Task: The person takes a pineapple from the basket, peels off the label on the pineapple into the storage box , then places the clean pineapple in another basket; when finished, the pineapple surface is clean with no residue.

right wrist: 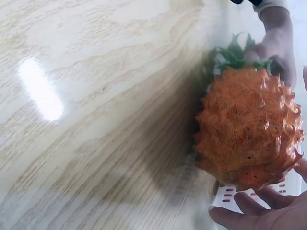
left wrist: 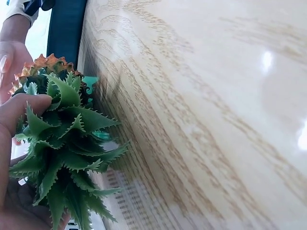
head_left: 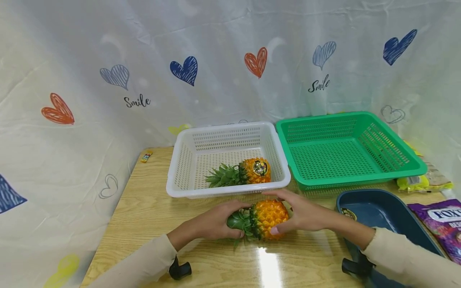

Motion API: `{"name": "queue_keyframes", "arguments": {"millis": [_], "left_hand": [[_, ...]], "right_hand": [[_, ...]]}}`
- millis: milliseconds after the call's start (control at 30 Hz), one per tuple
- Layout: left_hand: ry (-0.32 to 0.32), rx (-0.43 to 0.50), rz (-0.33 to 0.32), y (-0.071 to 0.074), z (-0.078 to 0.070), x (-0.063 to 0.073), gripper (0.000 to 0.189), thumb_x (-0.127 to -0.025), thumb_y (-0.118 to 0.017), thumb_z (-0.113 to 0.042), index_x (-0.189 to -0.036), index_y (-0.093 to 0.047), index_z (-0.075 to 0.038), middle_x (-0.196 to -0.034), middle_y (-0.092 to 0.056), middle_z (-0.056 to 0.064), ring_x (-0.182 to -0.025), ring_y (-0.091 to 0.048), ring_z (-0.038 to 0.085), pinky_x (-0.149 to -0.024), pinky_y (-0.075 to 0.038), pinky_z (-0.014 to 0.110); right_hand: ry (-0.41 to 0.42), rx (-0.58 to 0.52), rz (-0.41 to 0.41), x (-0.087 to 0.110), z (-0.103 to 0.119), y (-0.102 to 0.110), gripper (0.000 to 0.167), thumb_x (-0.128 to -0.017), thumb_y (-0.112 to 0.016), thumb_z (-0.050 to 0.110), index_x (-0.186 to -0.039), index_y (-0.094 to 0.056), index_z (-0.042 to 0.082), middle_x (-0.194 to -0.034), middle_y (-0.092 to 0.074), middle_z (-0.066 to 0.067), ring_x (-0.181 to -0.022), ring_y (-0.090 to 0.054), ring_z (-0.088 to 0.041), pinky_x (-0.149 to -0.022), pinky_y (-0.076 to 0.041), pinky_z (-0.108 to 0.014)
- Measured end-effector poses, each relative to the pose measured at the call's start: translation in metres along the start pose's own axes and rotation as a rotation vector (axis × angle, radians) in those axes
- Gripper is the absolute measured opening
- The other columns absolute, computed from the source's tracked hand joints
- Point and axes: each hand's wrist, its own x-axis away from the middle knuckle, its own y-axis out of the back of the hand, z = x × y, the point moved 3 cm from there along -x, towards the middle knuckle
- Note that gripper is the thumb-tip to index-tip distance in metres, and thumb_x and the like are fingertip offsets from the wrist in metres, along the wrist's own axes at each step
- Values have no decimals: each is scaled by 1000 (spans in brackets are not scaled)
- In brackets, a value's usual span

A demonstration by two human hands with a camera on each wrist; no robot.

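Note:
A toy-like orange pineapple [head_left: 270, 218] with a green leafy crown [left wrist: 67, 158] lies on its side in front of the white basket, its crown pointing left. My left hand [head_left: 219, 222] grips the crown, thumb on the near side and fingers on the far side. Around the fruit end, my right hand [head_left: 306, 212] is spread with thumb and fingers apart. In the right wrist view its fingers [right wrist: 240, 218] are extended beside the fruit's base; whether they touch it I cannot tell. A second pineapple [head_left: 255, 170] lies inside the white basket [head_left: 230, 191], crown also to the left.
A green basket [head_left: 324, 160] stands right of the white one. In front of it is a dark blue basin [head_left: 367, 208], partly behind my right forearm. A purple candy bag [head_left: 439, 228] and yellow packets [head_left: 414, 183] lie far right. A small yellow sachet [head_left: 145, 157] sits at the back left.

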Motion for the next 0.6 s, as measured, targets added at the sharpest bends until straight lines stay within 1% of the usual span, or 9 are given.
{"name": "queue_keyframes", "arguments": {"millis": [67, 133, 167, 233, 333, 433, 600], "left_hand": [[-3, 1, -2, 0, 0, 0, 74, -89, -74, -40, -153, -41, -25, -145, -51, 2, -107, -56, 9, -82, -50, 24], [-9, 0, -4, 0, 0, -1, 74, -89, -74, -40, -153, -41, -25, -145, -52, 2, -107, -56, 9, -82, -50, 24], [-11, -1, -5, 0, 0, -1, 74, -89, -74, -40, -153, -41, -25, -144, -52, 1, -108, -56, 9, -82, -50, 24], [-17, 1, -8, 0, 0, -1, 74, -89, -74, -39, -153, -41, -25, -144, -52, 2, -108, -55, 9, -83, -50, 24], [-23, -1, -10, 0, 0, -2, 74, -89, -75, -39, -153, -41, -24, -144, -52, 2, -108, -55, 9, -84, -50, 23], [-23, -6, -11, 1, 0, -2, 74, -89, -75, -39, -153, -41, -23, -145, -52, 1, -112, -55, 10, -87, -50, 25], [-28, -6, -9, 1, 1, -1, 74, -89, -74, -39, -154, -41, -23, -146, -52, 1, -116, -55, 11, -89, -49, 26]], "right_hand": [[3, 19, 8, -2, 1, -2, 92, -77, -85, 45, -154, -39, 26, -154, -39, -16, -124, -53, -36, -94, -50, -56], [8, 31, 19, -4, 2, -4, 93, -75, -86, 46, -154, -40, 25, -152, -41, -16, -115, -57, -29, -89, -53, -45], [6, 28, 27, -5, 2, -5, 94, -75, -86, 46, -154, -40, 24, -150, -42, -16, -112, -58, -25, -86, -53, -40], [12, 28, 36, -7, 2, -7, 94, -75, -86, 45, -153, -40, 21, -146, -44, -16, -109, -57, -23, -83, -52, -35], [23, 6, 54, -8, 2, -9, 93, -75, -86, 41, -153, -41, 15, -143, -45, -17, -108, -56, -24, -82, -52, -32], [45, -19, 71, -11, 3, -12, 91, -76, -86, 37, -151, -42, 11, -140, -48, -17, -107, -57, -24, -81, -54, -31], [49, -30, 85, -15, 2, -15, 90, -75, -87, 36, -149, -43, 9, -139, -49, -15, -107, -55, -23, -81, -54, -31]]}}
